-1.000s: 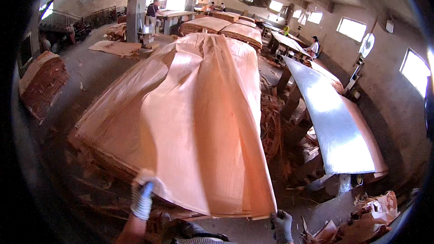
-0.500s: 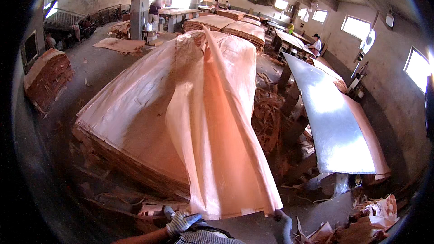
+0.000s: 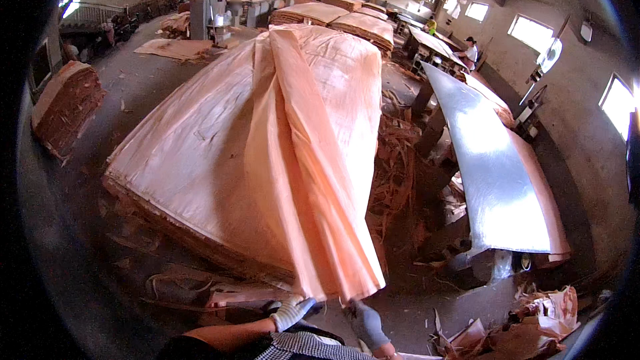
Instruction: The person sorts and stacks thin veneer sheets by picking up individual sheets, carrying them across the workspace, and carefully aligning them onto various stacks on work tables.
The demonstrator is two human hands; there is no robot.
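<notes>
A long, thin sheet of reddish wood veneer lies in lengthwise folds over a large stack of veneer sheets. Its near end hangs past the stack's front edge toward me. My left hand, in a striped glove, is closed on the left corner of that end. At the right corner my right hand, in a grey glove, grips the edge as well. The fingertips of both hands are partly hidden by the veneer.
On the right stands a table with a shiny metal top, veneer along its far side. Torn veneer scraps lie at the lower right. A smaller veneer stack sits at the left. Other people work farther back among more stacks.
My hands have come closer together, the right one moving left. The veneer sheet's near end has narrowed and bunched, and its raised far fold has sunk and shifted left.
</notes>
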